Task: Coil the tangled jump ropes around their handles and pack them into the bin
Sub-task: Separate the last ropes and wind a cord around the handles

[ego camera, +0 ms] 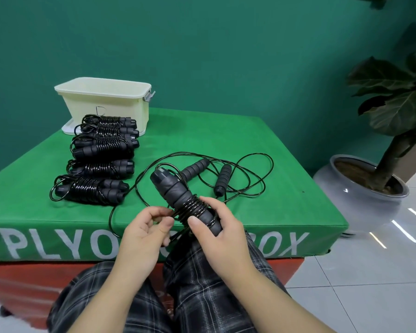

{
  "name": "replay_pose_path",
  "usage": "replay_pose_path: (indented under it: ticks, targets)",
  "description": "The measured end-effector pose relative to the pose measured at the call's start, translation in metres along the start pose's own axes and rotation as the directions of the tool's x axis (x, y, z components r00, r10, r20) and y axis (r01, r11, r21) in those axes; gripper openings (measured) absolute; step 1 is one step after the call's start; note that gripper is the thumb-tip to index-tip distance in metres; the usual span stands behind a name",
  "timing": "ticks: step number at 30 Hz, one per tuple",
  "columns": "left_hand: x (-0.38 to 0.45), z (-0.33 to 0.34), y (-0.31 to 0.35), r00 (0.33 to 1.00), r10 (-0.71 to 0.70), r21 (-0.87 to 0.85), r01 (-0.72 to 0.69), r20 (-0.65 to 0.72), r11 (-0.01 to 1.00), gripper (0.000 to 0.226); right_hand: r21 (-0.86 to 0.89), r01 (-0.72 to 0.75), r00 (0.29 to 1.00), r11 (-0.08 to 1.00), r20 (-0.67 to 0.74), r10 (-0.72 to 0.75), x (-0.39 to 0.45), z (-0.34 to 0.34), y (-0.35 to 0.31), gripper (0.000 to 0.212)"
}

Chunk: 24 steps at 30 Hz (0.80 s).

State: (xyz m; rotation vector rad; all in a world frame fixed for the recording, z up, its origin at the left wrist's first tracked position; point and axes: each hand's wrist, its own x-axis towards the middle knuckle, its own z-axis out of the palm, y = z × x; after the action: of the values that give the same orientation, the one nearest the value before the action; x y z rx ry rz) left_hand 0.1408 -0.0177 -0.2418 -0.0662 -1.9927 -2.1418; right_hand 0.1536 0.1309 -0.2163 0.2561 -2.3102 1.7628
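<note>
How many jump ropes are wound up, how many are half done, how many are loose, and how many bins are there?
Wound-up ropes: 4
Half-wound rope: 1
Loose rope: 1
Bins: 1
Total: 7

The plyo box (286, 164) wears a smooth green cover with a slight vinyl-like sheen. The cream bin (106, 102) at its far left corner looks like matt plastic, with a grey latch (149, 95). The coiled ropes (99, 138) have glossy black cords and matt, ribbed, foam-like grips. The grey planter (356, 200) is glossy and mirror-smooth, as are the floor tiles (370, 272). The trousers (202, 296) are soft plaid cloth.
</note>
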Motion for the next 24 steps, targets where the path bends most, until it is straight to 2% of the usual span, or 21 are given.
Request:
replay_pose_path:
  ticks: [1,4,6,7,11,15,19,24]
  targets:
    - [0.0,0.001,0.0,0.999,-0.024,-0.054,0.025,0.02,0.998,0.016,0.016,0.013,1.0,1.0,0.004,-0.013,0.0,-0.001,-0.001,0.034]
    - [-0.001,0.001,-0.009,0.982,-0.086,-0.108,0.105,0.166,0.989,0.062,0.008,0.07,0.997,0.998,0.011,-0.07,-0.001,-0.003,0.0,0.033]
    - [-0.004,0.0,-0.014,0.957,-0.091,-0.078,0.116,0.276,0.99,0.063,-0.009,0.101,0.995,0.995,0.014,-0.101,-0.001,-0.003,0.002,0.03]
    - [-0.004,-0.001,-0.015,0.957,-0.089,-0.06,0.11,0.277,0.992,0.06,-0.028,0.11,0.994,0.994,0.019,-0.11,-0.001,-0.004,0.003,0.029]
    - [-0.005,0.0,-0.006,0.997,-0.035,0.057,0.031,0.063,0.998,0.062,-0.178,0.143,0.989,0.974,0.051,-0.136,0.001,-0.001,0.004,0.027]
    - [-0.01,0.01,0.002,0.994,-0.057,0.151,0.071,-0.094,0.986,0.048,-0.232,0.372,0.921,0.899,-0.026,-0.388,0.007,0.004,0.012,0.021]
    - [-0.012,0.012,0.002,0.99,-0.041,0.171,0.064,-0.137,0.983,0.05,-0.301,0.432,0.887,0.85,-0.03,-0.462,0.009,0.006,0.02,0.021]
    - [-0.012,0.006,0.002,0.991,0.068,0.235,-0.04,-0.112,0.971,0.044,-0.46,0.383,0.908,0.801,0.027,-0.419,0.006,0.007,0.015,0.039]
